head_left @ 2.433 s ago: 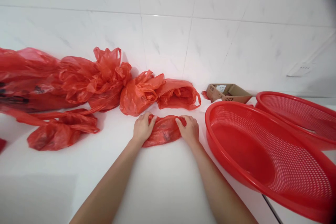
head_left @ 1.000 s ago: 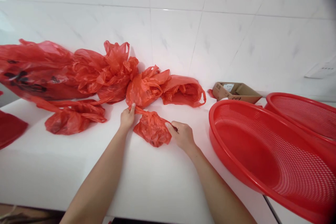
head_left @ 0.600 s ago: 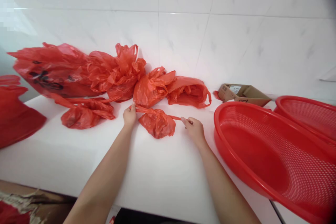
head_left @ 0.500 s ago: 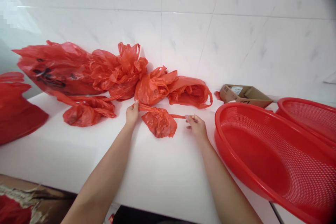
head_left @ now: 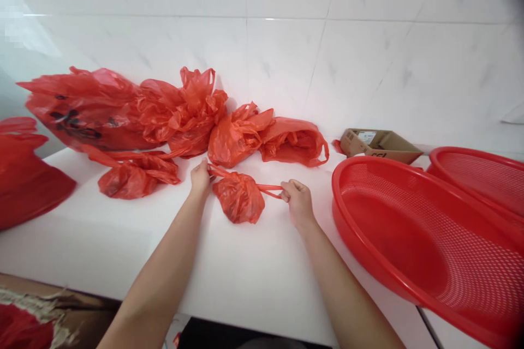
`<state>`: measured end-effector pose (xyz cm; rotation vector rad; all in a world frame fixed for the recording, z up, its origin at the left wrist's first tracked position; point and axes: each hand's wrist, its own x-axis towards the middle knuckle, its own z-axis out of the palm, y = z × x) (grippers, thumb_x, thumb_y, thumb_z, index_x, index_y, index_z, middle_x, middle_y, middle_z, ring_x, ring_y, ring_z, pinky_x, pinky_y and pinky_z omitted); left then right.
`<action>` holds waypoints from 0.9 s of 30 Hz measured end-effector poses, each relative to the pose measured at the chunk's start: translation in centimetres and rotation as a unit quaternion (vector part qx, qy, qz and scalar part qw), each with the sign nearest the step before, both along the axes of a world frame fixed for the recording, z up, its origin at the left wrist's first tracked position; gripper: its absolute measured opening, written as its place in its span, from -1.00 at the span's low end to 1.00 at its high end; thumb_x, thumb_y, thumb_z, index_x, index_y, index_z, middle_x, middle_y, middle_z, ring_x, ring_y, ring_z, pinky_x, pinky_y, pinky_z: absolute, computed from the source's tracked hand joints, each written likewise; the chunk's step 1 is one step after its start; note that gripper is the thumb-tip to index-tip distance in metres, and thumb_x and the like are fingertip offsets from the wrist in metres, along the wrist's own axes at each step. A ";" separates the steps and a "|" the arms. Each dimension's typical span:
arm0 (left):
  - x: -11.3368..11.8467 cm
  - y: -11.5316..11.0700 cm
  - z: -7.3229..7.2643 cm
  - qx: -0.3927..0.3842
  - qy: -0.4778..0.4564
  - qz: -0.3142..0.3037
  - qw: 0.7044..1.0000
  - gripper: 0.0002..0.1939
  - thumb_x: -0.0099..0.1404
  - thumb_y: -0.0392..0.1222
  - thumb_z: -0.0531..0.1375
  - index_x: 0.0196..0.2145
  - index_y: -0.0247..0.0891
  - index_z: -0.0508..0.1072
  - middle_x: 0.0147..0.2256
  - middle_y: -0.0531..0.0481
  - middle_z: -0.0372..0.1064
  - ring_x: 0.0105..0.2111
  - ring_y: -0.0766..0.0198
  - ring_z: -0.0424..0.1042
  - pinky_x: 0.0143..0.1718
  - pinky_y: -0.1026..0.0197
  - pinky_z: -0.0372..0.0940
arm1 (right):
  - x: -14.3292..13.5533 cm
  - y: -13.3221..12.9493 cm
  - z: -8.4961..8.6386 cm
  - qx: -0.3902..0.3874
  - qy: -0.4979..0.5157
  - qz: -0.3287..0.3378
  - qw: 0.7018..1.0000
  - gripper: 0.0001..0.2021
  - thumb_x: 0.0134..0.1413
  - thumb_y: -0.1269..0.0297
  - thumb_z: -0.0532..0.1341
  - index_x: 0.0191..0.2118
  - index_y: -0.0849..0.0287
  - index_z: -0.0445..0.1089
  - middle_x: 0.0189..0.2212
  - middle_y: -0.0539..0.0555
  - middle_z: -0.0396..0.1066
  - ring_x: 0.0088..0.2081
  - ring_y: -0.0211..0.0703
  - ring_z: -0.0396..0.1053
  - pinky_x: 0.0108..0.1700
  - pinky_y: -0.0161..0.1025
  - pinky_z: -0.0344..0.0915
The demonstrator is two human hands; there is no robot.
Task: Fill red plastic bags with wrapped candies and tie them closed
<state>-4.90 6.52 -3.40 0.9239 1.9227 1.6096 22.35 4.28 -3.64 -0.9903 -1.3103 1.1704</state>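
Observation:
Between my hands a small red plastic bag [head_left: 240, 199] rests on or just over the white table, its neck gathered and its contents dark and unclear. My left hand [head_left: 200, 177] is closed on one twisted handle of it. On the other side my right hand [head_left: 298, 199] pinches the opposite handle, which runs as two thin strands. Both handles are stretched out sideways. To the left lies another small knotted red bag [head_left: 130, 179]. Just behind my hands sit a rounded red bag [head_left: 233, 139] and a red bag lying on its side [head_left: 292, 142].
Larger red bags [head_left: 90, 109] lean along the tiled wall at the back left. A big red perforated basket [head_left: 393, 234] stands close to my right forearm, with a second basket [head_left: 478, 177] behind it. An open cardboard box [head_left: 380, 144] sits at the back right of the white table [head_left: 254, 278].
Both hands have shifted slightly left, with the bag between them. My right hand now holds two strands of the handle, where one showed before. The bag's handles stay pulled apart.

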 end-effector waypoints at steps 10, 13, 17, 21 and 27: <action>7.0 -3.1 2.3 0.080 0.349 -0.284 0.889 -0.80 0.29 -0.15 0.18 -0.16 -0.07 0.56 0.09 -0.01 0.41 0.15 0.11 0.27 0.26 0.03 0.05 | -0.5 -1.1 -1.3 0.031 -0.276 0.010 0.961 -0.60 -0.08 -0.08 0.31 -0.39 0.08 0.15 -0.53 -0.11 0.26 -0.48 -0.25 0.21 -0.40 -0.30 0.07; 8.2 -2.6 0.4 0.048 0.386 -0.342 0.855 -0.79 0.32 -0.11 0.15 -0.18 -0.06 0.58 0.01 0.00 0.49 0.10 0.11 0.34 0.20 0.02 0.13 | -0.7 -1.7 -1.1 0.050 -0.383 0.069 0.920 -0.79 -0.03 0.22 0.31 -0.41 0.09 0.22 -0.50 -0.10 0.35 -0.46 -0.25 0.25 -0.38 -0.31 0.01; 8.2 -2.1 -1.1 0.002 0.420 -0.318 0.850 -0.70 0.39 -0.05 0.06 -0.17 -0.08 0.58 -0.04 -0.05 0.52 0.03 0.07 0.39 0.14 -0.02 0.17 | 0.1 -1.3 -0.7 0.050 -0.453 0.088 0.886 -0.89 0.04 0.43 0.19 -0.37 0.08 0.26 -0.45 -0.06 0.41 -0.43 -0.22 0.28 -0.38 -0.30 -0.03; 8.7 -2.4 -1.2 -0.046 0.448 -0.269 0.851 -0.67 0.40 0.00 0.05 -0.23 -0.11 0.58 -0.11 -0.10 0.52 -0.02 -0.01 0.39 0.07 -0.07 0.19 | 0.5 -1.0 -0.4 0.045 -0.486 0.090 0.868 -0.91 0.09 0.42 0.16 -0.35 0.09 0.25 -0.40 -0.02 0.43 -0.40 -0.20 0.30 -0.38 -0.29 -0.03; 9.3 -2.4 -1.0 -0.119 0.467 -0.232 0.845 -0.64 0.41 0.06 0.05 -0.27 -0.23 0.52 -0.21 -0.12 0.49 -0.15 0.08 0.44 -0.05 -0.04 0.28 | 0.5 -1.4 -0.1 0.050 -0.504 0.103 0.856 -0.92 0.11 0.42 0.14 -0.33 0.09 0.24 -0.37 -0.03 0.44 -0.39 -0.21 0.31 -0.40 -0.30 -0.02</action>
